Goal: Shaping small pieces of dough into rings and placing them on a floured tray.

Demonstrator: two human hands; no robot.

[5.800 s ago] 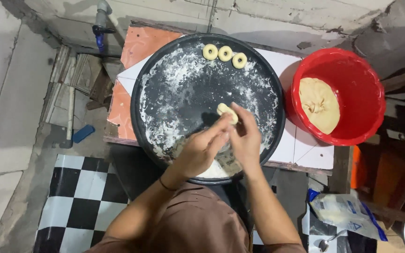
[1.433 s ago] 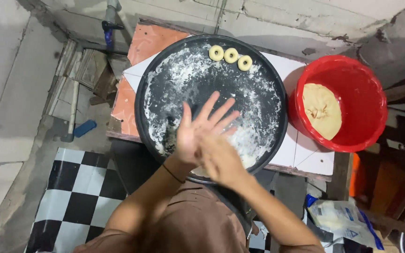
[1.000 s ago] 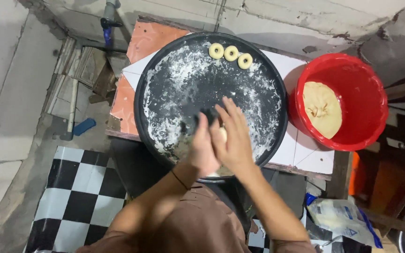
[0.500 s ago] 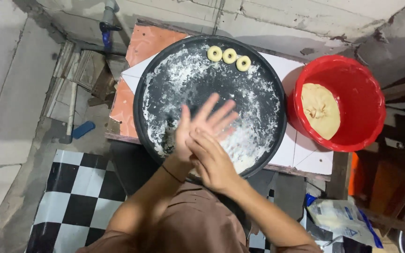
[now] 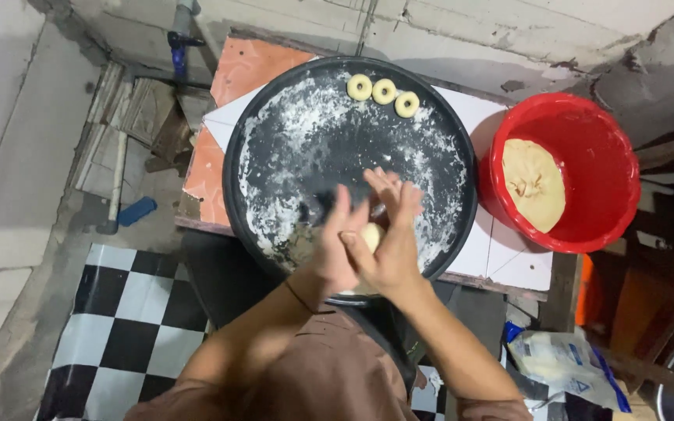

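Observation:
A small pale dough ball [image 5: 370, 234] sits pressed between my two palms above the near edge of a round black tray [image 5: 274, 117] dusted with flour. My left hand [image 5: 331, 251] is on the left of the ball, my right hand [image 5: 388, 238] on the right, fingers pointing away from me. Three ring-shaped dough pieces [image 5: 383, 93] lie side by side at the tray's far rim. A red bucket [image 5: 594, 148] to the right holds a lump of beige dough [image 5: 533, 182].
The tray rests on a small table of white and orange tiles [image 5: 247, 74]. A plastic bag of white powder [image 5: 567, 362] lies at the lower right. Black-and-white checkered flooring [image 5: 118, 312] is at the lower left, with wooden slats and a blue tool by the wall.
My palms have been sliding back and forth over each other with the dough piece between them; half a second ago the fingers were spread, now they are closed around the ball.

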